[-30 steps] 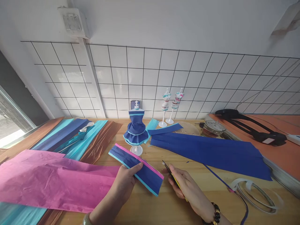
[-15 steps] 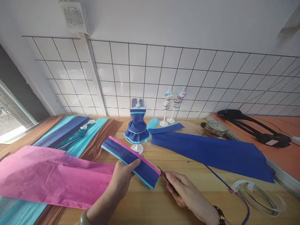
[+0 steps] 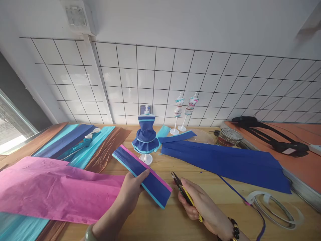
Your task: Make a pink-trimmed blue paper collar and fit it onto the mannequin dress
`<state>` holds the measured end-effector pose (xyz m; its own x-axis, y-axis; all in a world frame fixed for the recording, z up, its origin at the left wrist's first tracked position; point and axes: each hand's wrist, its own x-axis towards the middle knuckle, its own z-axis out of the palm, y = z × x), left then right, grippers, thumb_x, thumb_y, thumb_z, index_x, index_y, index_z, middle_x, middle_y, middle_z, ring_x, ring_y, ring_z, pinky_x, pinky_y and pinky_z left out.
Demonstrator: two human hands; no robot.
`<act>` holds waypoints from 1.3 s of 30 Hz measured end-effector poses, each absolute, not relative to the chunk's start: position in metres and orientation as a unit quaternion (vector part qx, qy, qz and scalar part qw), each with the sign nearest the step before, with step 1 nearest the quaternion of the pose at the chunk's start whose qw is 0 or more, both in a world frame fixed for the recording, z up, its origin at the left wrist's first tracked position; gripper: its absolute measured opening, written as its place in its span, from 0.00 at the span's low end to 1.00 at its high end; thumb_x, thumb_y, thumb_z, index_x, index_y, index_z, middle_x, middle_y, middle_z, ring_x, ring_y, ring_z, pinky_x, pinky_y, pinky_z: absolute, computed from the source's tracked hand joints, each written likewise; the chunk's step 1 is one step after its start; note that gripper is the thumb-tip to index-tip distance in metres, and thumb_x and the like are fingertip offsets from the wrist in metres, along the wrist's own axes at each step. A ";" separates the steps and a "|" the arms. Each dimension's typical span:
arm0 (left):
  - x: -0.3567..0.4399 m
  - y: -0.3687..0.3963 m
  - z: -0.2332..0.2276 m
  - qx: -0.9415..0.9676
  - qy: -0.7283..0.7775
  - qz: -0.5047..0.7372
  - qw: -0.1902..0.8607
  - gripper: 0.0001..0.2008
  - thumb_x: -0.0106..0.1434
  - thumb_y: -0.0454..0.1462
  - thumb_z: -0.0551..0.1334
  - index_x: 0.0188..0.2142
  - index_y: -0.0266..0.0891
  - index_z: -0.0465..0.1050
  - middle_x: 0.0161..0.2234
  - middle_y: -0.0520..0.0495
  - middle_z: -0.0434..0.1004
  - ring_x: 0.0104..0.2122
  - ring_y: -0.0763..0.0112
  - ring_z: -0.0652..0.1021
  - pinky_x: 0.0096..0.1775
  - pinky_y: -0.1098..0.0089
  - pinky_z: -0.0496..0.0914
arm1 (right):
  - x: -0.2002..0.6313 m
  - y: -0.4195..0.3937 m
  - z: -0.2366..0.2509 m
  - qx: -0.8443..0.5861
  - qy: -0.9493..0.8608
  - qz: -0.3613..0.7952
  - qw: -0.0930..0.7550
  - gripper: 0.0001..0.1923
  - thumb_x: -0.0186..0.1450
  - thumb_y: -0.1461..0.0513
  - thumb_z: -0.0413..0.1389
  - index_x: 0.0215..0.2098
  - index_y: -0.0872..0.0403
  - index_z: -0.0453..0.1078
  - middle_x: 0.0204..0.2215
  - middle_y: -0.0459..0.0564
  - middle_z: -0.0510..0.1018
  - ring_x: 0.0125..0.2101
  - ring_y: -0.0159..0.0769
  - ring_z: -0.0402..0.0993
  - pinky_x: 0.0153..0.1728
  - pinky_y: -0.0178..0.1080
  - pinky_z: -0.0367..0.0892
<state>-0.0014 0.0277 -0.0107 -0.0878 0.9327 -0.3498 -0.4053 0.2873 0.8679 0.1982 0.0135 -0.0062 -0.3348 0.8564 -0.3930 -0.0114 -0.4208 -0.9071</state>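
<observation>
My left hand (image 3: 129, 197) grips a dark blue paper strip (image 3: 142, 174) edged in pink and light blue, held slanted above the wooden table (image 3: 165, 224). My right hand (image 3: 202, 206) holds yellow-handled scissors (image 3: 184, 194), whose dark blades point up-left, a short way from the strip's right end. Just behind the strip, a small mannequin (image 3: 146, 139) stands on a white base wearing a blue paper dress.
A large pink paper sheet (image 3: 50, 190) lies at the left, over blue, teal and brown sheets (image 3: 82, 144). A long dark blue sheet (image 3: 225, 162) lies at the right. Two small mannequins (image 3: 184, 112) stand by the tiled wall. A tape ring (image 3: 272, 207) and glass jar (image 3: 229, 137) sit right.
The scissors' blades drew slightly back from the strip's right end and their yellow handle shows more. The strip stays in my left hand, shifted a little right.
</observation>
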 end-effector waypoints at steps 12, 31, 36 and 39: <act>-0.009 0.017 0.004 0.463 0.592 0.128 0.648 0.29 0.51 0.60 0.53 0.21 0.34 0.67 0.16 0.40 0.75 0.15 0.65 0.75 0.18 0.70 0.66 | 0.199 0.013 -0.007 -0.471 -0.431 0.701 0.319 0.20 0.61 0.46 0.48 0.39 0.53 0.63 0.19 0.38 0.63 0.12 0.18 0.44 0.13 0.27 0.41; 0.008 0.007 -0.011 0.853 0.425 0.299 0.047 0.08 0.62 0.31 0.52 0.34 0.40 0.69 0.28 0.49 0.74 0.30 0.69 0.74 0.32 0.71 0.67 | 0.184 0.002 -0.016 -0.405 -0.397 0.779 0.267 0.19 0.62 0.46 0.46 0.31 0.54 0.62 0.16 0.38 0.64 0.09 0.17 0.45 0.10 0.25 0.42; 0.008 0.008 -0.014 0.881 0.387 0.269 -0.041 0.12 0.63 0.30 0.49 0.26 0.38 0.67 0.23 0.49 0.70 0.26 0.71 0.72 0.27 0.73 0.65 | 0.183 0.001 -0.013 -0.414 -0.405 0.774 0.258 0.20 0.61 0.45 0.46 0.29 0.53 0.61 0.15 0.37 0.63 0.09 0.17 0.45 0.10 0.25 0.42; 0.007 0.009 -0.014 0.881 0.394 0.257 -0.057 0.13 0.62 0.29 0.50 0.24 0.38 0.66 0.22 0.49 0.69 0.24 0.71 0.71 0.25 0.73 0.63 | 0.183 0.000 -0.012 -0.423 -0.414 0.765 0.254 0.20 0.60 0.44 0.47 0.28 0.53 0.60 0.15 0.37 0.64 0.09 0.17 0.45 0.10 0.25 0.43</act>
<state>0.0073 0.0088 -0.0140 0.5577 0.6640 0.4980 0.7226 -0.6837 0.1024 0.1833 -0.0001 -0.0120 -0.5133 0.7389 -0.4366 -0.0393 -0.5285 -0.8480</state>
